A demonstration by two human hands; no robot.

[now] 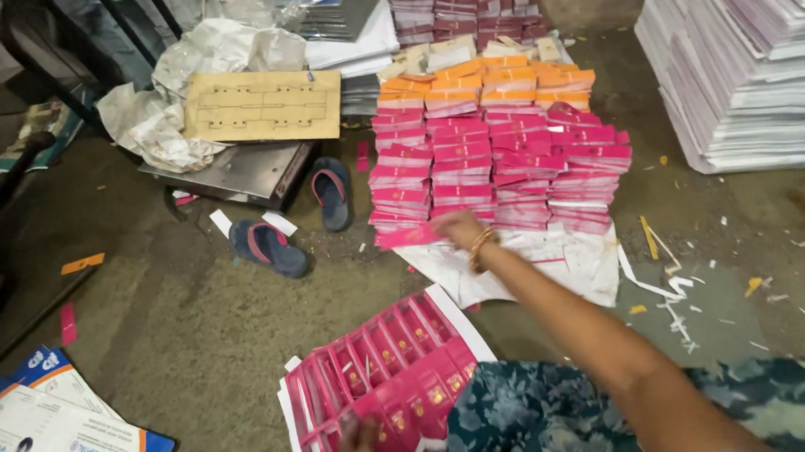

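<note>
Right hand (459, 227) extended forward across the floor (191, 307), fingers closed on a flat pink carton blank (408, 237) at the near edge of the stacked pink blanks (498, 167). Bangles (481, 247) visible at that wrist. Left hand (357, 451) low at the bottom edge of view, fingers pinched on the near edge of a pink die-cut sheet (389, 373) lying on the floor in front of the patterned lap. Sheet perforated into rows of narrow cells, resting on a white backing.

Stacked pink blanks arranged in several overlapping rows on white paper (566, 262). Orange blanks (492, 83) ranked behind them, darker maroon bundles (463, 9) beyond, against the far wall.

Tall pile of white printed sheets (749, 51) at the right edge of the floor. Wooden die board (262, 105) leaning over crumpled white wrapping at upper left. Pair of blue sandals (298, 219) just left of the pink stacks. Blue and white printed leaflets (59, 439) at the near-left corner. Paper offcuts scattered over the floor to the right.
</note>
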